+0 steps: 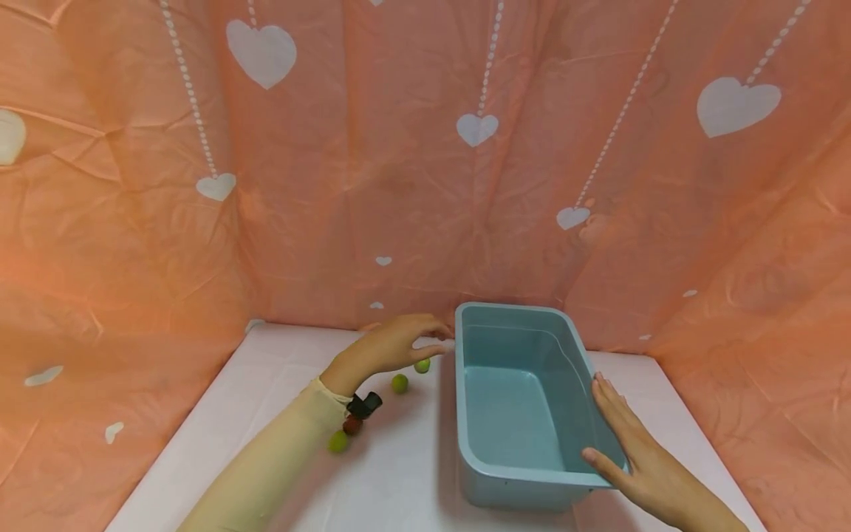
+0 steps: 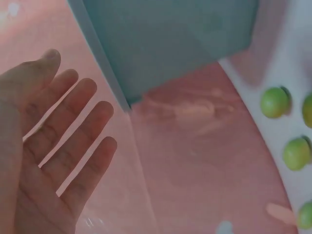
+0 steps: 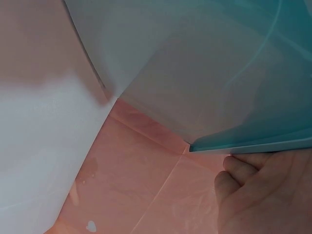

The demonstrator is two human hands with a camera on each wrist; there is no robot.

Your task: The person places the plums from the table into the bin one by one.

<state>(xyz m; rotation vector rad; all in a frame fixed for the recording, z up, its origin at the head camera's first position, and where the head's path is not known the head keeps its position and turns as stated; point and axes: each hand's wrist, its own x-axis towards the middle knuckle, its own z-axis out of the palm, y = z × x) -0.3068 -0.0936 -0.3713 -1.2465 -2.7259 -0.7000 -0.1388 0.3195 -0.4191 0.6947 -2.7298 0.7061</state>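
A blue-grey plastic bin (image 1: 510, 414) stands on the white-covered table, its inside bare. My right hand (image 1: 638, 458) grips it at the near right corner, thumb over the rim and fingers along the outer side. Below the rim, in the right wrist view, the fingertips (image 3: 229, 170) show; the thumb is hidden there. By the bin's far left rim is my left hand (image 1: 392, 343), fingers extended and spread, palm bare in the left wrist view. Beneath and beside that hand lie several small round green fruits (image 1: 400, 383) and a dark red one (image 1: 352, 424).
Pinkish-orange cloth (image 1: 412, 185) with white hearts hangs at the back and on both sides. The white tabletop (image 1: 392, 480) ends close behind the bin. A black wrist camera mount (image 1: 364, 405) sticks out from my left sleeve (image 1: 279, 458).
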